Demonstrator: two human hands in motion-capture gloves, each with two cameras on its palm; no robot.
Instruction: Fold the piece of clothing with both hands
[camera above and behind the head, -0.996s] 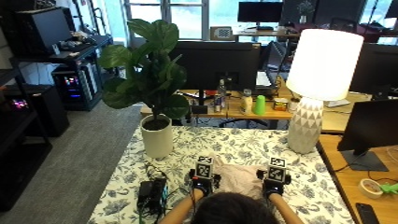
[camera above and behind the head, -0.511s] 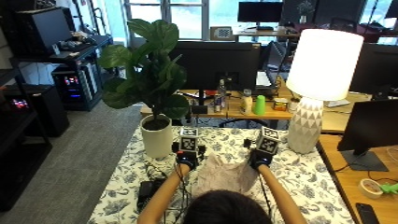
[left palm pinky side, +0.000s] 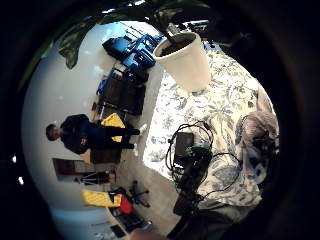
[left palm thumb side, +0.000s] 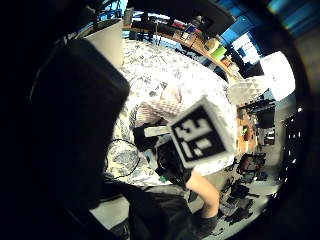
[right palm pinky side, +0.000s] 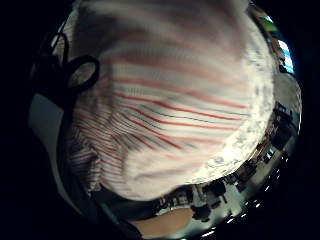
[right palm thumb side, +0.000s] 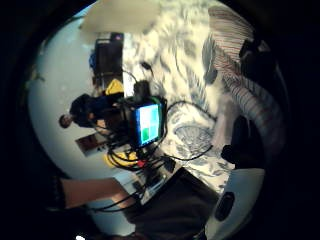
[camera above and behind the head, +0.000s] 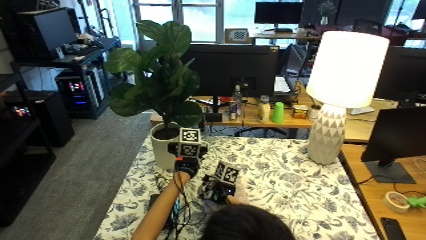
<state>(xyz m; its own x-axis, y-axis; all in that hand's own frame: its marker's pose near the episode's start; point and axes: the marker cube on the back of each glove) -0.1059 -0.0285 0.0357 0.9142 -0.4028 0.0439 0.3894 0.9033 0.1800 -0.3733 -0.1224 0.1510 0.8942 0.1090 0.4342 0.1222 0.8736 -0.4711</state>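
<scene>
The fingers of the right hand appeared to be curled into the garment, pinching a bunched run of its striped cloth, though the person's head hid most of that contact in the outside view. How the left hand was set could not be told. Both of its palm views showed the cloth lying apart from it, so it seemingly held none of it.

The right hand was plainly the nearer of the two. The garment sat under and against its palm, at the person's edge of the table, filling the little finger side view. From the left hand, which hovered farther up the table near the white plant pot, the cloth lay back toward the person and across to the right. Any two-handed fold would probably call for the left hand to come back and inward to reach a free edge.

The garment looked gathered rather than spread, a soft mound with rounded folds, so no clear long axis could be read. Only a pale sliver of it showed beside the head from above. It was thin ribbed or striped fabric, likely to sag and slide when lifted.

It rested on a floral tablecloth, with a tall lamp standing well apart on the right side.
</scene>
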